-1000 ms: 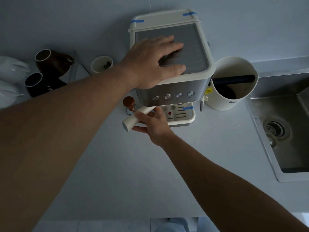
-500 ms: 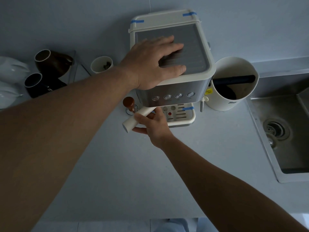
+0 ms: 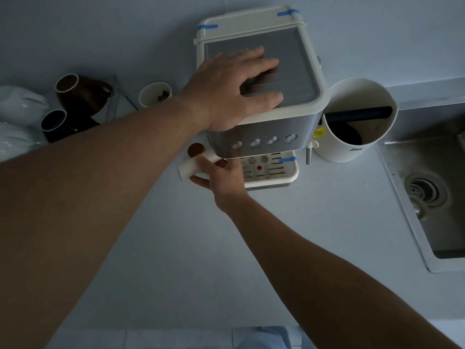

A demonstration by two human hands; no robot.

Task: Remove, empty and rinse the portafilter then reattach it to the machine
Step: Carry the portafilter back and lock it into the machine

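One machine, four buttons, perhaps two mugs

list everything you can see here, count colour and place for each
boxy cream and steel espresso machine: 1, against the wall, centre
cream portafilter handle: 1, sticking out left under the machine
slotted cream drip tray: 1, at the machine's base
brown round-knobbed tamper: 1, left of the machine
white knock box with dark bar: 1, right of the machine
steel sink: 1, far right
small white cup: 1, left of the machine
dark mugs: 2, far left
grey countertop: 1, under everything
left hand: flat on the machine's top
right hand: gripping the portafilter handle
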